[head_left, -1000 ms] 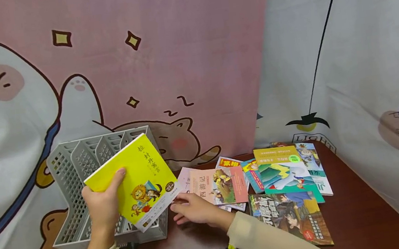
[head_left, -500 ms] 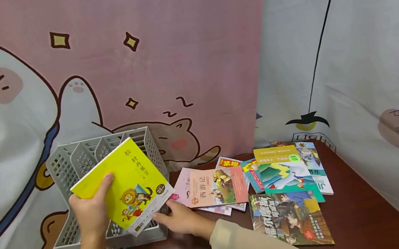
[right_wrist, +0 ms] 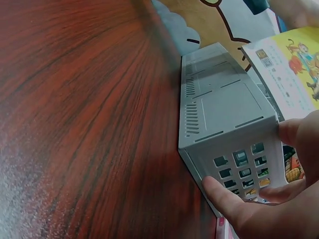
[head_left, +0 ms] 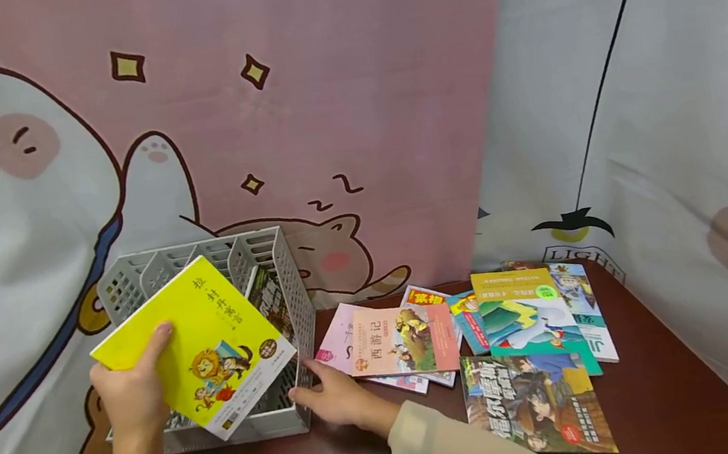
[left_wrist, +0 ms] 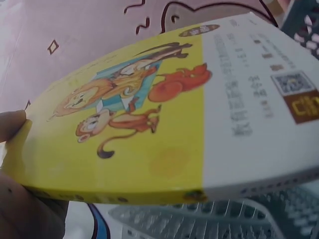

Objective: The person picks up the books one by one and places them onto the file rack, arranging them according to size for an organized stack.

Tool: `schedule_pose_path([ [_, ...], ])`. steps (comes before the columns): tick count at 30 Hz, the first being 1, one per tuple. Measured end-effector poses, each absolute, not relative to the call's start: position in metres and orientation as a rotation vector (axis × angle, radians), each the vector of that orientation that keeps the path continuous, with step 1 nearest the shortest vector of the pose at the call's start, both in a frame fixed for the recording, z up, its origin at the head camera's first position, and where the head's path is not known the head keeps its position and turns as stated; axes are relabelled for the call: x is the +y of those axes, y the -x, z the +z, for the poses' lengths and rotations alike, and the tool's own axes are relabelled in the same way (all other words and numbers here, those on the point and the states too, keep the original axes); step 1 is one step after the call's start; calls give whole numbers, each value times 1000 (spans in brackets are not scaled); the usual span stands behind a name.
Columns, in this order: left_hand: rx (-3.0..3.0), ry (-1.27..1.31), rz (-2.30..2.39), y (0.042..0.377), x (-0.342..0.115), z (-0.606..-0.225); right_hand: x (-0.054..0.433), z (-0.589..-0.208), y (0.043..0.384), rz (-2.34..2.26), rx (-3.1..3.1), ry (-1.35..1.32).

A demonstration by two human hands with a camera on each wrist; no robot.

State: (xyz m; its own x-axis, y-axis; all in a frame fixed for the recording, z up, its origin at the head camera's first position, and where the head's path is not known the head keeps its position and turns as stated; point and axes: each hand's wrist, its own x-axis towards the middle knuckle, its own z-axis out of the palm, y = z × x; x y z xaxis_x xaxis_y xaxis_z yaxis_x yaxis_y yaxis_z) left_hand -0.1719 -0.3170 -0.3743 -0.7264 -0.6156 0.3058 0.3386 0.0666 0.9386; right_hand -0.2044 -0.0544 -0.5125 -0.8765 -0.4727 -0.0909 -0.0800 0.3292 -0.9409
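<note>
A yellow picture book (head_left: pixel 209 349) with a lion on its cover is tilted in front of a grey slotted book organizer (head_left: pixel 272 423). My left hand (head_left: pixel 130 396) grips the book by its left edge, thumb across the cover and the other fingers hidden behind it. The left wrist view shows the book's spine (left_wrist: pixel 124 195) low, its white strip away from the hand. My right hand (head_left: pixel 339 394) holds the organizer's right front corner; in the right wrist view its thumb lies at the front edge and a fingertip (right_wrist: pixel 212 184) touches the perforated side wall (right_wrist: pixel 234 154).
A dark-covered book (head_left: pixel 269 301) stands in the organizer's right compartment. Right of it, a pink book (head_left: pixel 404 338) lies over others on the brown table (head_left: pixel 652 389). Farther right are a green-and-yellow book (head_left: pixel 529 317) and a comic-style book (head_left: pixel 536 406). A printed curtain (head_left: pixel 357 108) hangs behind.
The yellow book has moved left with my left hand, uncovering the organizer's right compartment and the book inside. My right hand has come left from beside the pink books onto the organizer's corner.
</note>
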Motion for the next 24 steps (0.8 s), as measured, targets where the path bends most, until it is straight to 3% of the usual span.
schedule_pose_path([
  [24, -1557, -379, -1716, 167, -361, -339, -53, -512, 204, -1563, 2272, 553],
])
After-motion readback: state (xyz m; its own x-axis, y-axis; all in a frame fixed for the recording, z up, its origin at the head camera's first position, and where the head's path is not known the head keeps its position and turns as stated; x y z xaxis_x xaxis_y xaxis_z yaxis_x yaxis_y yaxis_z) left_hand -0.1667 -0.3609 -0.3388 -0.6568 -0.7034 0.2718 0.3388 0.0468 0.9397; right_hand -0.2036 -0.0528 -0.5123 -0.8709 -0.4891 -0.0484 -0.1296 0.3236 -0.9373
